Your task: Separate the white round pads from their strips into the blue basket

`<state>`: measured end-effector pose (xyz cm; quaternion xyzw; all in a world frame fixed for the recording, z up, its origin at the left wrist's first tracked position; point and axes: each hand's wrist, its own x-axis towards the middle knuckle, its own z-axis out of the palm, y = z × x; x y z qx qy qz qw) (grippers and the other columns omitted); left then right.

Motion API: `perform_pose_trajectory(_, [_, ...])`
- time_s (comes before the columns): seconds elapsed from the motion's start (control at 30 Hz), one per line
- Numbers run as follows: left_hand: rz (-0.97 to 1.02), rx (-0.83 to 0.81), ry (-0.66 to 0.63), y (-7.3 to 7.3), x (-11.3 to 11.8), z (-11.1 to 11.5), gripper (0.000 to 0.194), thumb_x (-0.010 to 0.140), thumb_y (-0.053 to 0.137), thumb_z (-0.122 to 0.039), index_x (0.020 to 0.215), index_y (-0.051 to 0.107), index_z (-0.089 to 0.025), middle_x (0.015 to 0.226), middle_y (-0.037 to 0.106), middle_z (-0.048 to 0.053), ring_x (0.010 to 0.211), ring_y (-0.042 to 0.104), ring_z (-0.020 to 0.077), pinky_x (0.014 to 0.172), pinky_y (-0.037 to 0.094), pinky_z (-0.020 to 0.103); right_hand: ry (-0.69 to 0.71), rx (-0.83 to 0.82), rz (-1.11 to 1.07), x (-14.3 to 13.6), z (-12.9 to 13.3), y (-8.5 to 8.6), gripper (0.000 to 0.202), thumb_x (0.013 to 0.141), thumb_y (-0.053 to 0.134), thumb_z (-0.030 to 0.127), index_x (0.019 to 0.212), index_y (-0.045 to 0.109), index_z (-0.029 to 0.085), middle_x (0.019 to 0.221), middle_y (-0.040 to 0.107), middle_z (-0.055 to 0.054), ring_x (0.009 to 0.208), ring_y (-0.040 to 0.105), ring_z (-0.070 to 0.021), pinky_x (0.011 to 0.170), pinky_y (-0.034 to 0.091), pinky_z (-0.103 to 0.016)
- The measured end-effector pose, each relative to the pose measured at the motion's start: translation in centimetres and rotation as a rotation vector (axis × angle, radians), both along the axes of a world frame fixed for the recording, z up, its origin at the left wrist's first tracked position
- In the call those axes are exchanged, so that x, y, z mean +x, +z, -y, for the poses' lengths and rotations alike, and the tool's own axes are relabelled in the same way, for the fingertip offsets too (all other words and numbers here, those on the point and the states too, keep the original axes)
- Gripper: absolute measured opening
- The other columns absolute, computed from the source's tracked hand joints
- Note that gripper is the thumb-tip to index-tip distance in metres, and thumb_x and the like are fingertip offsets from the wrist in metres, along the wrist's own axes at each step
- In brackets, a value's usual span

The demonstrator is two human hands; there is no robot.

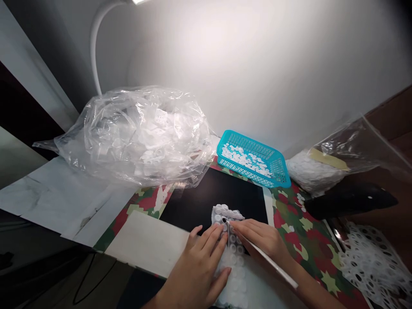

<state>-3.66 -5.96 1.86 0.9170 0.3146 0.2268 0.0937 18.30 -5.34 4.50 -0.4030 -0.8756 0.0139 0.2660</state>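
A translucent white sheet with rows of round discs point(237, 259) runs from the black mat point(193, 193) down towards me, its far end curled up. A dark round spot shows near that end, between my fingertips. My left hand point(201, 262) lies on the left side of the sheet with fingers stretched out and thumb apart, pressing on it. In the fingers of my right hand point(265, 240) is a long, thin white stick-like tool point(273, 265). Its near end points down to the right; its tip, by the dark spot, is partly covered by my fingers.
Behind the mat stands a turquoise basket point(280, 167) with many small white discs. A big clear plastic bag point(138, 133) of white pieces lies at left. At right are another bag point(315, 169), a black object point(352, 199) and a pile of punched white sheets point(375, 257).
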Motion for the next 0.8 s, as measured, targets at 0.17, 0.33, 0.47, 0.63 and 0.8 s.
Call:
perform_pose_trajectory(0.17, [0.0, -0.01, 0.005, -0.1, 0.1, 0.2, 0.05, 0.094, 0.04, -0.038, 0.138, 0.037, -0.015, 0.141, 0.044, 0.006, 0.13, 0.038, 0.021, 0.106, 0.031, 0.039, 0.022, -0.121, -0.131, -0.5, 0.3, 0.3, 0.028, 0.086, 0.053, 0.007, 0.112, 0.059, 0.016, 0.094, 0.07, -0.007, 0.08, 0.066, -0.016, 0.07, 0.055, -0.027])
perform_pose_trajectory(0.33, [0.054, 0.025, 0.038, -0.4, 0.2, 0.4, 0.047, 0.093, 0.043, -0.038, 0.132, 0.046, -0.012, 0.135, 0.051, 0.007, 0.125, 0.045, 0.0207, 0.103, 0.038, 0.036, 0.063, -0.129, -0.151, -0.8, -0.1, -0.7, 0.031, 0.085, 0.056, 0.008, 0.115, 0.058, 0.018, 0.096, 0.071, -0.005, 0.081, 0.067, -0.0159, 0.072, 0.055, -0.025])
perform_pose_trajectory(0.47, [0.104, 0.055, 0.068, -0.4, 0.4, 0.4, 0.045, 0.09, 0.048, -0.036, 0.127, 0.051, -0.01, 0.13, 0.055, 0.009, 0.12, 0.049, 0.0212, 0.101, 0.042, 0.035, 0.063, -0.098, -0.152, -1.2, -0.4, -0.8, 0.03, 0.086, 0.056, 0.008, 0.114, 0.059, 0.017, 0.094, 0.071, -0.005, 0.08, 0.067, -0.0158, 0.072, 0.055, -0.025])
perform_pose_trajectory(0.63, [0.097, 0.053, 0.062, -0.5, 0.4, 0.4, 0.047, 0.089, 0.05, -0.034, 0.128, 0.05, -0.009, 0.132, 0.054, 0.01, 0.121, 0.049, 0.0222, 0.101, 0.043, 0.036, 0.072, -0.022, -0.058, -1.1, -0.2, -0.5, 0.027, 0.088, 0.053, 0.01, 0.115, 0.058, 0.014, 0.093, 0.071, -0.007, 0.081, 0.066, -0.0162, 0.07, 0.056, -0.026])
perform_pose_trajectory(0.8, [0.078, 0.04, 0.042, -0.6, 0.4, 0.5, 0.047, 0.09, 0.048, -0.033, 0.13, 0.048, -0.009, 0.134, 0.051, 0.009, 0.124, 0.046, 0.0217, 0.103, 0.042, 0.036, 0.084, 0.102, 0.18, -1.0, 0.2, -0.7, 0.029, 0.09, 0.051, 0.012, 0.119, 0.057, 0.011, 0.103, 0.07, -0.011, 0.087, 0.065, -0.0187, 0.07, 0.055, -0.029])
